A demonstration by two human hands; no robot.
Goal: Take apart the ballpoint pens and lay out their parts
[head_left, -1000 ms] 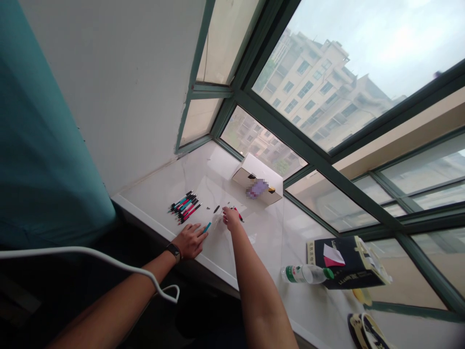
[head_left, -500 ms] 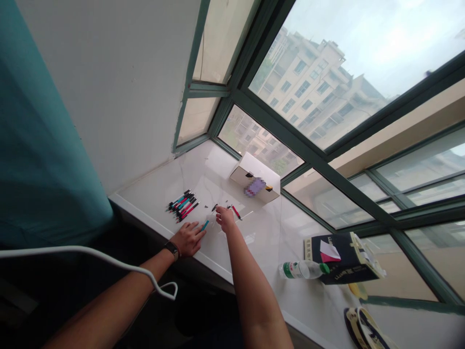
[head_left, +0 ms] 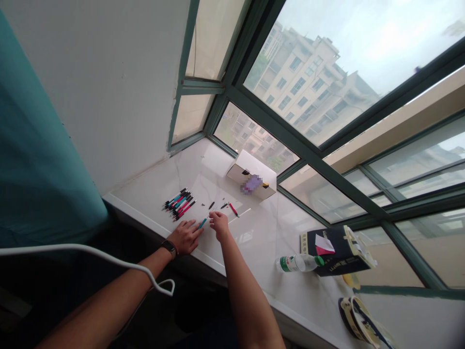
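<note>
Blue pen barrel (head_left: pixel 202 223) is just above the table's near edge, approx. centre of view, slanting from 7 to 1 o'c. Your left hand (head_left: pixel 185 236) has its fingers closed on the barrel's 7 o'c end, palm side down by the table (head_left: pixel 254 237). Your right hand (head_left: pixel 219 225) is at the 1 o'c end, fingertips drawn in close; can't tell if they're pinching the tip or a thin part there, too small.

Handling, judging by looks: prob. v. light, stiff plastic, smooth, so apt to roll or slip if fingers are damp. Best hold is mid-barrel btwn thumb & forefinger; go easy at the thin end, prob. the fragile bit.

Outward from barrel: small dark part (head_left: pixel 211 205) near at 1 o'c, red barrel (head_left: pixel 233 209) at 2, pen pile (head_left: pixel 179 203) at 10, pens lying roughly side by side. Further off, white box (head_left: pixel 267 192) at 2 w/ a blurred purple patch in front. Bottle (head_left: pixel 298 263) on its side btwn 3 & 4, dark carton (head_left: pixel 337 252) beyond it at 3.
</note>
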